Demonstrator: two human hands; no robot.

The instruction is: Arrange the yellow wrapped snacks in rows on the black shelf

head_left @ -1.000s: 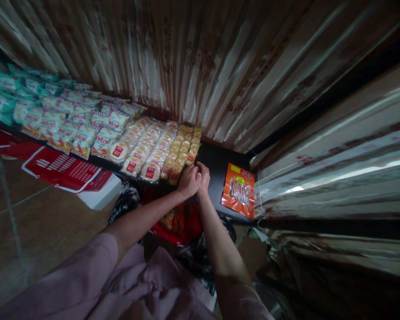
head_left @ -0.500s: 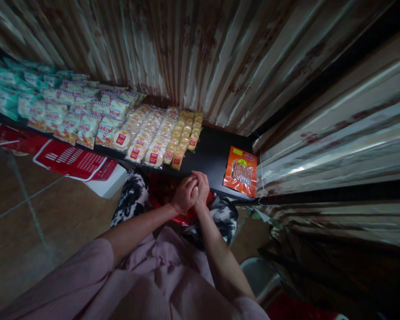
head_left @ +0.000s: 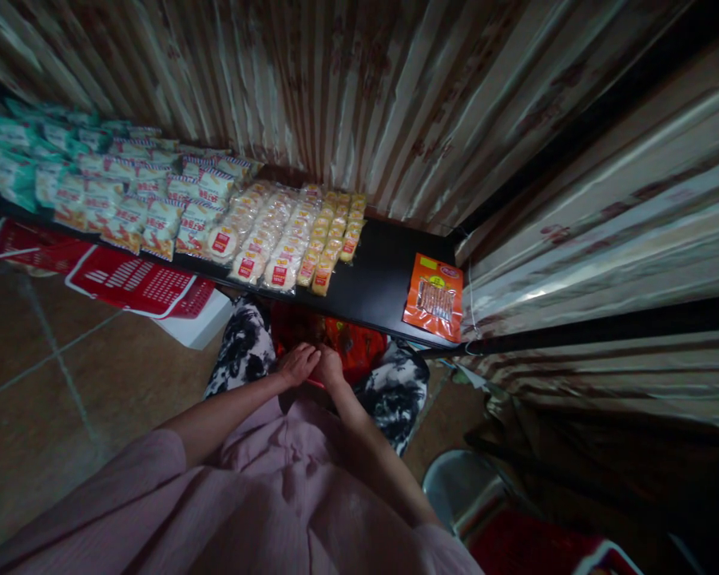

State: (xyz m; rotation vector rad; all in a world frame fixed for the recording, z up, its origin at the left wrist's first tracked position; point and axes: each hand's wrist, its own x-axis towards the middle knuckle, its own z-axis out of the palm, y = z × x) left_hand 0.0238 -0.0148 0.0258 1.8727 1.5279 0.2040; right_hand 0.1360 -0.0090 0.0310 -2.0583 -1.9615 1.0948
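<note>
so the left hand [head_left: 300, 363] and right hand [head_left: 329, 367] are together, fingers meeting in front of the lap. can't tell if anything's pinched between them, the view's too dim. they're right over a red container [head_left: 379, 345] sitting between the knees, and the reddish-orange contents [head_left: 335, 331] are the nearest goods to them, though i can't make out what they are or if the fingers touch them.

what changed: a second ago the clasped hands were up at the edge of the black shelf [head_left: 371, 287], by the yellow packs [head_left: 339, 235]. now they've dropped back toward the body and sit lower. as i read it, nothing on the shelf is being handled right now.

further out, the shelf has an orange pack [head_left: 434, 297] lying flat near the right end. left of the yellow packs are clear-wrapped round crackers [head_left: 269, 239], then striped snack bags [head_left: 159, 228], then teal bags [head_left: 12, 172]. red baskets [head_left: 132, 275] and a white box [head_left: 199, 319] are below, pleated curtain [head_left: 311, 88] behind.
</note>
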